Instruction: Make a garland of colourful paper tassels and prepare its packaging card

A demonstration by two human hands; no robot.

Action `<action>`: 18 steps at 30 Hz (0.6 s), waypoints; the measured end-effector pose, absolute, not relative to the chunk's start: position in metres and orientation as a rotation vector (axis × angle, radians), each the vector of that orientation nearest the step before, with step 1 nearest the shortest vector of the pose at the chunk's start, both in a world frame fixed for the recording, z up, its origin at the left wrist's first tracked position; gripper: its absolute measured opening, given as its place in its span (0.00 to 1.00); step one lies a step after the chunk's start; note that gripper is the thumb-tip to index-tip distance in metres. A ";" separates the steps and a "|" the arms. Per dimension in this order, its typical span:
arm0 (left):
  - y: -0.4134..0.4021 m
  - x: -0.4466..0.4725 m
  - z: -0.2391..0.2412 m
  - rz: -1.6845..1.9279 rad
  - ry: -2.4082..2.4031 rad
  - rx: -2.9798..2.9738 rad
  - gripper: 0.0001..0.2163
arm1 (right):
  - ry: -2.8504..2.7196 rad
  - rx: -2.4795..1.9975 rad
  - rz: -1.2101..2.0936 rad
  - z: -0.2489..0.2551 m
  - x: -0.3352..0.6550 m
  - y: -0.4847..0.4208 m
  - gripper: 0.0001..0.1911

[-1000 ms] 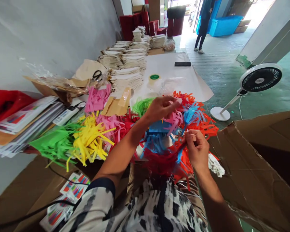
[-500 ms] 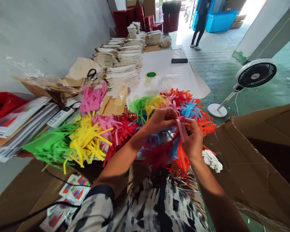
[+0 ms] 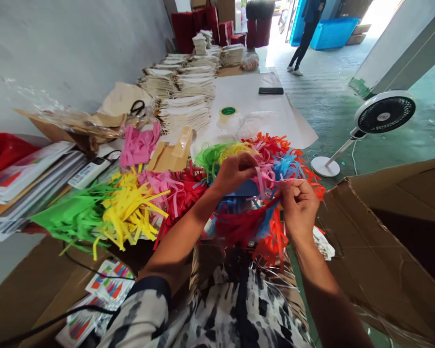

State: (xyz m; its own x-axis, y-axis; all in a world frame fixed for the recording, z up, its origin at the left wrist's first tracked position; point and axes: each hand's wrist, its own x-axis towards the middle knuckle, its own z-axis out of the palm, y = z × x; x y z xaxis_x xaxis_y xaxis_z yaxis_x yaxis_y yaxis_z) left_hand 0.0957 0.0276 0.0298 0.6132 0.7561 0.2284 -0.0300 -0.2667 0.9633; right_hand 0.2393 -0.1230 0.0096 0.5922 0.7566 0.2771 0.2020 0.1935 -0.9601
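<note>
A heap of fringed paper tassels in many colours lies in front of me on the table: green (image 3: 72, 217), yellow (image 3: 132, 208), red (image 3: 188, 193), blue (image 3: 288, 166) and orange (image 3: 275, 145). My left hand (image 3: 235, 171) pinches a pink tassel (image 3: 263, 176) at its top. My right hand (image 3: 299, 205) is closed on the thin string end of the same pink tassel, just right of the left hand. A red-and-orange bunch (image 3: 253, 229) hangs below both hands.
Stacks of beige paper bags (image 3: 188, 92), scissors (image 3: 137, 107), a green tape roll (image 3: 228, 113) and a phone (image 3: 270, 90) lie farther back. Booklets (image 3: 25, 179) sit left. A big cardboard box (image 3: 391, 241) stands right, a floor fan (image 3: 380, 118) beyond it. A person (image 3: 306, 34) stands far off.
My hands came together over the pile around a pink strip, then parted a little; now the left pinches the pink tassel higher while the right holds its end out to the right.
</note>
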 end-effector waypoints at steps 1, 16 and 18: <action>0.036 0.096 0.032 0.925 0.717 1.747 0.07 | -0.889 -1.341 0.480 0.011 0.241 -0.124 0.17; -0.011 0.106 0.070 0.389 0.352 1.768 0.13 | -0.928 -1.313 0.568 0.020 0.251 -0.136 0.16; -0.013 0.107 0.059 0.403 0.394 1.647 0.14 | -0.924 -1.291 0.589 0.018 0.250 -0.137 0.16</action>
